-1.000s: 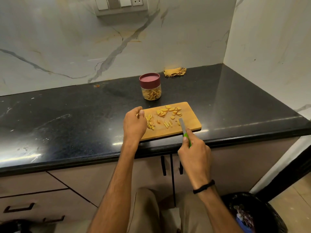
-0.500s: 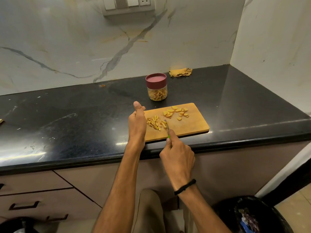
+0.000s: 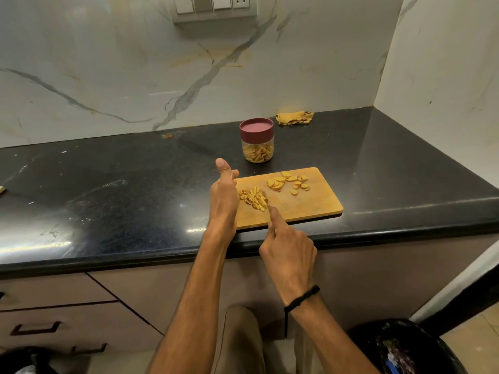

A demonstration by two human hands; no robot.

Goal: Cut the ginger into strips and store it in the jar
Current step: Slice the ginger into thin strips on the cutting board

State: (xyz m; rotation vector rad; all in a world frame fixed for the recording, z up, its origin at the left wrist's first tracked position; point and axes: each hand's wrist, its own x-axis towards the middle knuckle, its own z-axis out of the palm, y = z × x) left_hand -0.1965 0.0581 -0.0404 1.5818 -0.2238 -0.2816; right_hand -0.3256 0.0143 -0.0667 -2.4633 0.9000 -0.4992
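Observation:
A wooden cutting board (image 3: 310,205) lies at the black counter's front edge. Cut ginger strips (image 3: 253,198) sit in a pile on its left part, and ginger slices (image 3: 287,182) lie farther back. My left hand (image 3: 224,193) stands on edge with straight fingers and raised thumb, against the left side of the strip pile. My right hand (image 3: 287,251) grips a green-handled knife (image 3: 267,205), index finger along its back, the blade mostly hidden at the pile's right side. A clear jar (image 3: 258,144) with a maroon lid on, holding ginger strips, stands behind the board.
A yellow cloth (image 3: 294,117) lies at the back against the marble wall. The counter (image 3: 108,190) stretches left. Drawers with dark handles are below it on the left, and a black bin (image 3: 405,349) stands on the floor at the lower right.
My right hand moved the knife left across the board, pushing the strips against my left hand. My left hand opened up and now stands on edge with the thumb raised.

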